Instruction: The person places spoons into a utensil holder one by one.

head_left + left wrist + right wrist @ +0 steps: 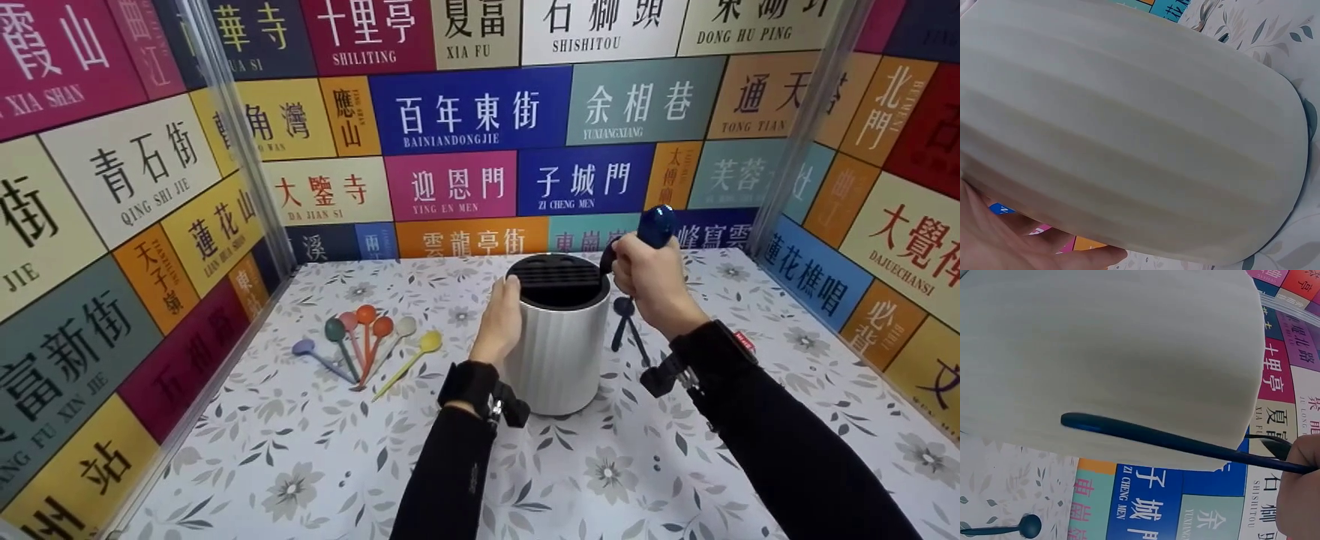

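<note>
White, ribbed and upright, the holder stands on the bench, my left grip laid along its side, fingers reaching rather than clenched, while my right grip clutches a dark blue spoon just beside the rim, bowl up! Now, the danger: its handle points down outside the wall, so a low swing could knock the holder, and if my left side presses too lightly, it could slide or tip. Too loose a hold, and the spoon could twist; veer low, and I might clip the dark spoon lying on the bench. What's hidden? Most left fingers vanish behind the holder; the left wrist view crops its top, the right its base. Inside the black slotted top, just darkness. That dark shape by my knuckles? Second utensil, perhaps; I cannot tell.
</note>
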The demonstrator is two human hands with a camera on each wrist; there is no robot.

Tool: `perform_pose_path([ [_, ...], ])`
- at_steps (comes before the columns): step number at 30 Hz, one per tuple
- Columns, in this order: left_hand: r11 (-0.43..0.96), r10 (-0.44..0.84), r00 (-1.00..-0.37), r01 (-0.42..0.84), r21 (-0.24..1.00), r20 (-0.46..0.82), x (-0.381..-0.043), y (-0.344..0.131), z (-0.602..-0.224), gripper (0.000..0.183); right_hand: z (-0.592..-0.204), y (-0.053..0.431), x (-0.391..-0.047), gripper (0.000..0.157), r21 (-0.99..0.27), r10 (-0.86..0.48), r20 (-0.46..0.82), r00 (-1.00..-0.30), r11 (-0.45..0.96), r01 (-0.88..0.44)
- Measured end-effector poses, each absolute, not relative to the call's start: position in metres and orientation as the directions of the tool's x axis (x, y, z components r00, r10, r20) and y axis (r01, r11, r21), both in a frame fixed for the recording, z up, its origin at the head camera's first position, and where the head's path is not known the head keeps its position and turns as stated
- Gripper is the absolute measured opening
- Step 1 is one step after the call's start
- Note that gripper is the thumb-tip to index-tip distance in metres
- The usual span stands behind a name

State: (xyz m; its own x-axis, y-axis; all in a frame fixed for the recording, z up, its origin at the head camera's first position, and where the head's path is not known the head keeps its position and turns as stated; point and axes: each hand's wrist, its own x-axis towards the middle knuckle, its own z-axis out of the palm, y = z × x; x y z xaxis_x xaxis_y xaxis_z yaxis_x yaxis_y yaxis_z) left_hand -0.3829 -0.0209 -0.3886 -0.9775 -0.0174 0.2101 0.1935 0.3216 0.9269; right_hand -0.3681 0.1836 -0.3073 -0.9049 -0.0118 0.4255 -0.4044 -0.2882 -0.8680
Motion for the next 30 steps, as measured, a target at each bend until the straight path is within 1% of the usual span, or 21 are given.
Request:
perform_pose_path([
  [5,0.315,-0.013,-0.981,0.180,0.932,0.194,-0.383,-0.020,-0.387,0.067,-0.294,0.176,-0.368,0.041,-0.858,0.006,0.443,-0.897,-0.288,-0.426],
  [11,0.314,-0.026,-0.979,0.185,0.931,0.203,-0.383,-0.021,-0.387,0.066,-0.268,0.168,-0.365,0.042,-0.850,0.001,0.468,-0.883,-0.270,-0.451],
  [20,0.317,-0.039,-0.970,0.215,0.924,0.239,-0.382,-0.020,-0.388,0.061,-0.238,0.167,-0.357,0.042,-0.811,0.004,0.524,-0.852,-0.302,-0.501],
  [26,0.315,-0.034,-0.974,0.202,0.927,0.223,-0.382,-0.020,-0.388,0.064,-0.227,0.165,-0.357,0.042,-0.765,0.063,0.572,-0.818,-0.318,-0.560],
  [30,0.307,-0.033,-0.976,0.195,0.932,0.215,-0.382,-0.020,-0.389,0.066,-0.231,0.159,-0.361,0.040,-0.739,0.090,0.590,-0.803,-0.341,-0.581],
])
